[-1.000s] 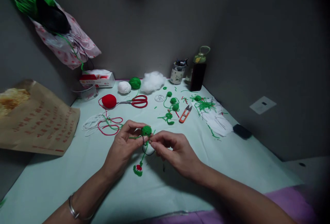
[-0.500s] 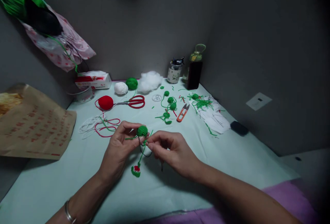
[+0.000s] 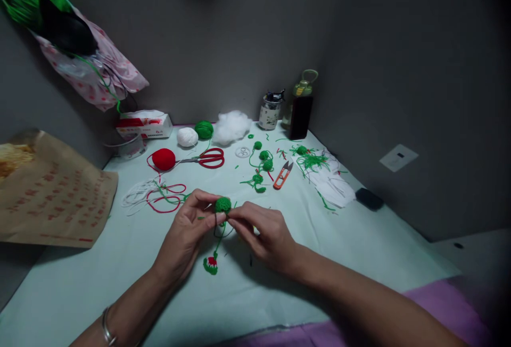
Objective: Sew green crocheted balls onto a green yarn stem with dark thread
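My left hand pinches a small green crocheted ball between thumb and fingers. Close against the ball's right side, the fingertips of my right hand are pressed together; what lies between them is too small to make out. A dark thread loops below the ball. From it a green yarn strand runs down to a crocheted piece in green, white and red, lying on the pale cloth.
Red scissors, a red yarn ball and white stuffing lie farther back. Orange thread snips rest beside green crocheted pieces. A paper bag stands left; a phone leans on a bottle.
The green ball has shifted slightly right and down in my left hand. My right fingertips have moved up from the strands below to the ball's right side.
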`<state>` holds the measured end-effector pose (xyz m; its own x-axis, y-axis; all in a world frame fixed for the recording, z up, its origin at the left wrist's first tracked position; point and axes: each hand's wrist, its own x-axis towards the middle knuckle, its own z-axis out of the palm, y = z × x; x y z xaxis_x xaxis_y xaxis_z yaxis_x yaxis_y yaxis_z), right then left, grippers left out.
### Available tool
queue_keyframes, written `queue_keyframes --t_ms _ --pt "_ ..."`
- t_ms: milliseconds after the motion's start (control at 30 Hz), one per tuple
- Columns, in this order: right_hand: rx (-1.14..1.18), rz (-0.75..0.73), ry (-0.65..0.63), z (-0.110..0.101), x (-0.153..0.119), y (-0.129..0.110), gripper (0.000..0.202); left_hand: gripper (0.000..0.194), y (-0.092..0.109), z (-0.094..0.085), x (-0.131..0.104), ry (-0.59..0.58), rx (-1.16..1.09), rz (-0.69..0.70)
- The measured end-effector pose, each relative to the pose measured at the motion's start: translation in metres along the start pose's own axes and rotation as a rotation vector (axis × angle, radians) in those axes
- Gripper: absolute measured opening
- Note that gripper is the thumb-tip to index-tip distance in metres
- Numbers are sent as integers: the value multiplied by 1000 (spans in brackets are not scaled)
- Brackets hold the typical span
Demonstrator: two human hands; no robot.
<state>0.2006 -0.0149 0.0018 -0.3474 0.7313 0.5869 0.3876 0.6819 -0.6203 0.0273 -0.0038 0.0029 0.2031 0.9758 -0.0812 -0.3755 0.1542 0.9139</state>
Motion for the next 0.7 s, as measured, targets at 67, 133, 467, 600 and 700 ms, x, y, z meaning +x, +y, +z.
queue_keyframes --t_ms 67,133,467,600,700 --pt "-68 -73 19 2 -1 2 16 26 1 -1 1 -32 -57 -21" --pt "-72 -64 42 4 -3 1 14 26 0 -3 2 -67 -87 -25" --pt "-127 -61 138 -7 1 -6 23 28 -7 -3 3 -118 2 -1" --pt "-238 -127 115 -9 3 -5 31 24 -13 -5 3 28 273 211" --pt "-204 -32 17 -3 0 -6 29 20 -18 -8 3 59 467 420"
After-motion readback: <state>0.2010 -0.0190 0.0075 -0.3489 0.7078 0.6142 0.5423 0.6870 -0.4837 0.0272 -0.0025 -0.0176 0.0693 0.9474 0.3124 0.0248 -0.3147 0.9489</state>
